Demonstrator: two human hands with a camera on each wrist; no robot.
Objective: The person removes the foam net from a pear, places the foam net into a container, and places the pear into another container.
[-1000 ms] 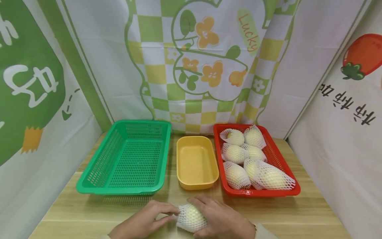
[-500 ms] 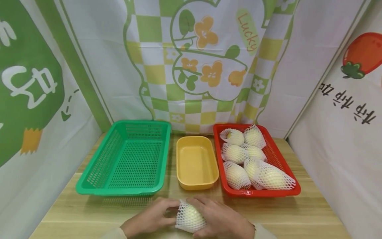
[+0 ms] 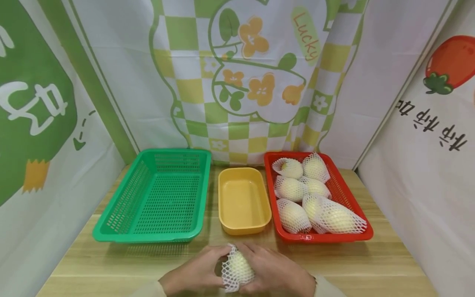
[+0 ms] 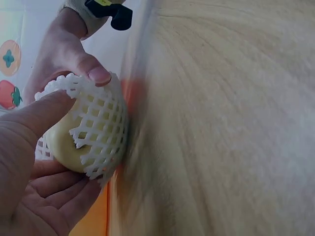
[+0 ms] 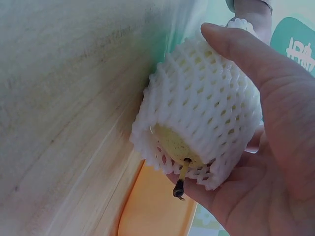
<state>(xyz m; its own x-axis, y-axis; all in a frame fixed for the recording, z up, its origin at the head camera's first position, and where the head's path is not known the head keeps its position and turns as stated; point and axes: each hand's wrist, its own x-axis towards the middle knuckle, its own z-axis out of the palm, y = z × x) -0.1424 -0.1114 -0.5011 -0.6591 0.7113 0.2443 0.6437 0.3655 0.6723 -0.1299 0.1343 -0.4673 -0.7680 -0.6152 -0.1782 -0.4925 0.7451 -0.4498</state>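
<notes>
A pale yellow pear in a white foam net sits between both hands, close over the wooden table. My right hand grips it from the right, thumb laid over the net in the right wrist view. Out of the net's open end there pokes a dark-tipped stem. At the other end, my left hand has its thumb on the net's edge and its fingers beneath. In the left wrist view the net has slipped back there, baring the pear's smooth bottom.
Behind the hands stand a green perforated basket on the left, a yellow tray in the middle and a red basket on the right. Several netted pears lie in the red basket. A patterned cloth hangs behind.
My left hand has moved right, from touching the pear's side to hold the net's left end. That end has spread and opened up. My right hand keeps its grip on the pear.
</notes>
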